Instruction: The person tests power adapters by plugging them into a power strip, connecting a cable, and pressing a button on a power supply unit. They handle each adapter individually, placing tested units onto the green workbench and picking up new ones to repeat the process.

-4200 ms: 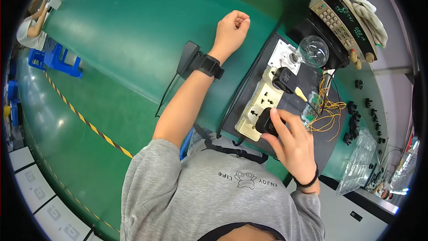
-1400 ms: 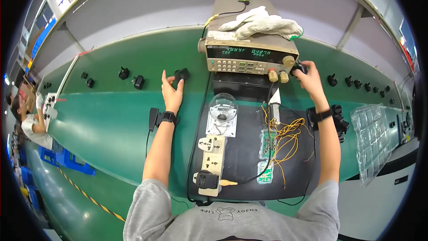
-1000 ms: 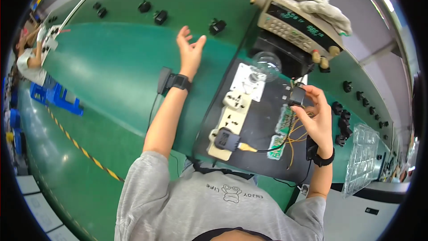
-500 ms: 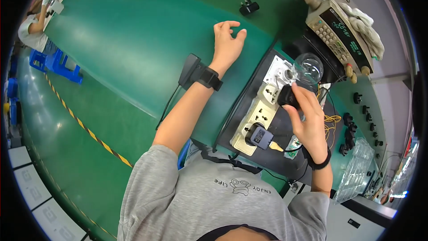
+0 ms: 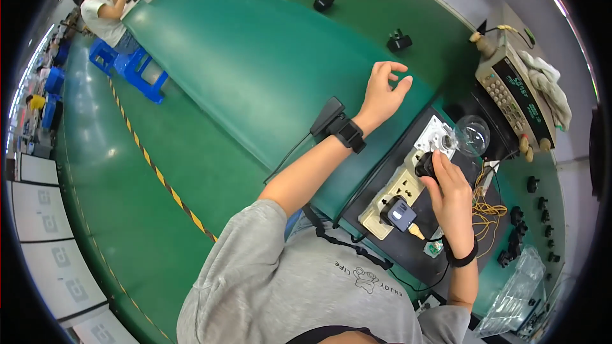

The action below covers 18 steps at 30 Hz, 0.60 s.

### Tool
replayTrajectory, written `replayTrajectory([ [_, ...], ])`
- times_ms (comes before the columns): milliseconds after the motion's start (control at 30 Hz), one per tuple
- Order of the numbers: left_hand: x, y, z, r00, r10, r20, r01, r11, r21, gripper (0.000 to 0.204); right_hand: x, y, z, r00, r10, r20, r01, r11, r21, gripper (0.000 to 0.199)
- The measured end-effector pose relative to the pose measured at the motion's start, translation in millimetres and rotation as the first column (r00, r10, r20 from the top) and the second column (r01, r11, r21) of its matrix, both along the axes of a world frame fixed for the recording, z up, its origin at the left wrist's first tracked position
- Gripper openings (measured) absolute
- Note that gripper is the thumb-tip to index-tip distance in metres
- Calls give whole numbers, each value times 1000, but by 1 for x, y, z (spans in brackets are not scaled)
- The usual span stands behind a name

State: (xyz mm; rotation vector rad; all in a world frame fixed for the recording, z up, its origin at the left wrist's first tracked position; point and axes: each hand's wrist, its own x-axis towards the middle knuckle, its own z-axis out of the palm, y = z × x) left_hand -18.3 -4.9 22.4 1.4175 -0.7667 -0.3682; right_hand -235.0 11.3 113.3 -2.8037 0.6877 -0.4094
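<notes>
Right of centre, the right hand [image 5: 451, 192] grips a small black plug adapter [image 5: 425, 165] at the cream power strip [image 5: 393, 196], not yet seated; the left hand [image 5: 381, 92] hovers loosely open, empty.

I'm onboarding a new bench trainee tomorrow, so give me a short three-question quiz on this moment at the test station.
1. True or false: the right hand grips a small black adapter over the beige power strip.
2. What does the left hand hold?
A. a screwdriver
B. nothing, it hovers open above the green table
C. the glass bulb
3. Fill in: a black adapter with a blue face is plugged into the ____.

Key: 1 true; 2 B; 3 power strip.
</notes>
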Motion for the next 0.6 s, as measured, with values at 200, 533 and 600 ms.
replayTrajectory([
  [200,-21,83,40,687,-671,279,721,678,-145,29,-39,21,13,994,-14,110,-13,971,238,44],
  [533,-55,121,52,406,-797,447,773,560,297,49,-75,0,-6,943,-216,255,186,973,136,19],
  [600,-58,125,55,431,-771,469,749,596,290,48,-68,-11,-18,926,-236,294,190,966,178,20],
])
